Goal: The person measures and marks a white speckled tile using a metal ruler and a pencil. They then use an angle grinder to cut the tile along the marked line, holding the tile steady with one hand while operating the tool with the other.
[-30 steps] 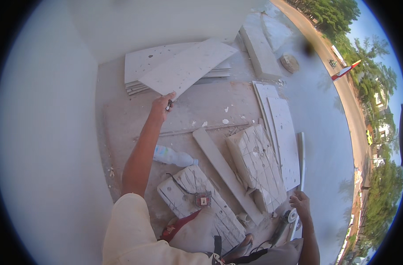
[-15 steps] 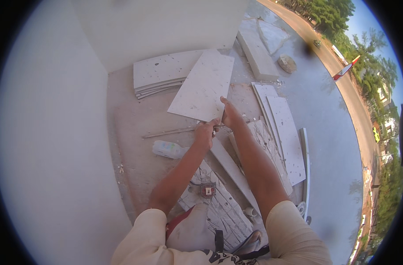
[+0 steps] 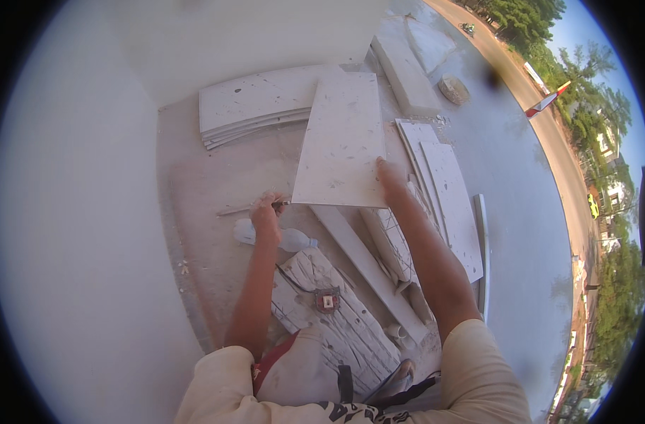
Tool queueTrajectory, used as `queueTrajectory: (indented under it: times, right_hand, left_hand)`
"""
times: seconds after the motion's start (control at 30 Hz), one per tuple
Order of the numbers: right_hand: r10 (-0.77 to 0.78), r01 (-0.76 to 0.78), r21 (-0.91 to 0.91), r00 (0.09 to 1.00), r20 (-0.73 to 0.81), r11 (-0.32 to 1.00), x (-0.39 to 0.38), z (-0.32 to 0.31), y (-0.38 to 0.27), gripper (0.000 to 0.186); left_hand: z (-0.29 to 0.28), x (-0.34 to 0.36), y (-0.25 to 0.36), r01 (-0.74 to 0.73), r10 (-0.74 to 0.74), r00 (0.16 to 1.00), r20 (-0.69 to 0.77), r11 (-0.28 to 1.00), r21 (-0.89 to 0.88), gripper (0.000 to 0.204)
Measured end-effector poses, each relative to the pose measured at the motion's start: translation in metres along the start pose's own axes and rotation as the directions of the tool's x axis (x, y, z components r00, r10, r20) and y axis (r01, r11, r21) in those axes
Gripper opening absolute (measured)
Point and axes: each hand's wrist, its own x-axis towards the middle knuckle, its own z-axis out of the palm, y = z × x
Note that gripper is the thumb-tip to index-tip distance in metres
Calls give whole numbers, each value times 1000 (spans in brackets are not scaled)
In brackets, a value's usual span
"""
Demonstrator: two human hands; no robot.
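A white speckled board is tilted up in front of me, its far end over a stack of similar boards. My right hand is closed on the board's right edge near the close corner. Off the board's near left corner, my left hand is closed around a short, dark, thin tool, too small to identify. Below that hand, a clear plastic bottle lies on the floor. A small red device with a pale centre rests on a scored, worn plank close to my legs.
The stacked boards lie against the back wall. To the right are more leaning boards, a long block and a round basin. A narrow strip runs between the planks. Beyond the smooth grey surface is a road.
My left hand has moved left, away from my right hand, with the dark tool. The board has turned more upright in view, and my right hand has shifted slightly right along with its edge.
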Motion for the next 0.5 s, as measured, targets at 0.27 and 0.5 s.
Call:
queueTrajectory:
  times: [0.27, 0.5]
  right_hand:
    - [-321, 296, -229, 944, -80, 927, -54, -144, -6, 37]
    - [-352, 332, -265, 935, -32, 905, -138, -244, -5, 39]
  left_hand:
    - [84, -2, -15, -86, -5, 975, 223, 914, 396, 33]
    - [158, -48, -7, -3, -73, 864, 498, 989, 149, 31]
